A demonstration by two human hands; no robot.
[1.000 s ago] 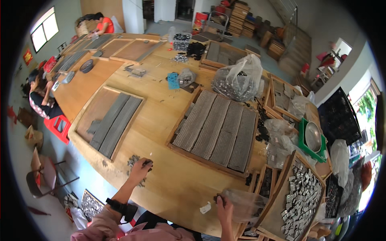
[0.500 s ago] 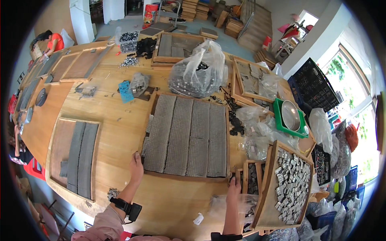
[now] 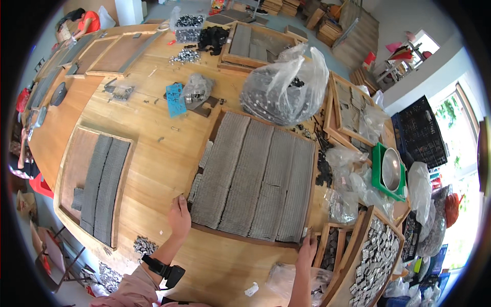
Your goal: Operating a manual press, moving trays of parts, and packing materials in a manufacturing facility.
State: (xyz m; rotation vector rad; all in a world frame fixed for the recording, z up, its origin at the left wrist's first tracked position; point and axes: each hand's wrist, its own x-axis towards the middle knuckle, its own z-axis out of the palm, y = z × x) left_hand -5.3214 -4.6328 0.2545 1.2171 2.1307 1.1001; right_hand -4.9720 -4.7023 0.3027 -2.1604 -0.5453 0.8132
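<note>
Head view, tray: a shallow wooden tray (image 3: 307,202) packed with long rows of small grey metal pieces lies on the pale wooden table (image 3: 153,169), right in front of the person.
Left hand: the left hand (image 3: 179,217) rests flat, fingers together, against the tray's near left corner, closed on nothing.
Right hand: the right hand (image 3: 308,250) touches the tray's near right corner; whether its fingers grip the rim I cannot tell.
Beyond the tray: a bulging clear plastic bag of dark parts (image 3: 284,84) sits just behind it.
Right side: a wooden box of silvery pieces (image 3: 376,261) and crumpled clear bags (image 3: 353,176) crowd that edge.
Left side: a second wooden tray with two grey strips (image 3: 94,184) lies well apart.
Far corner: a person in a red top (image 3: 88,21) works there.
</note>
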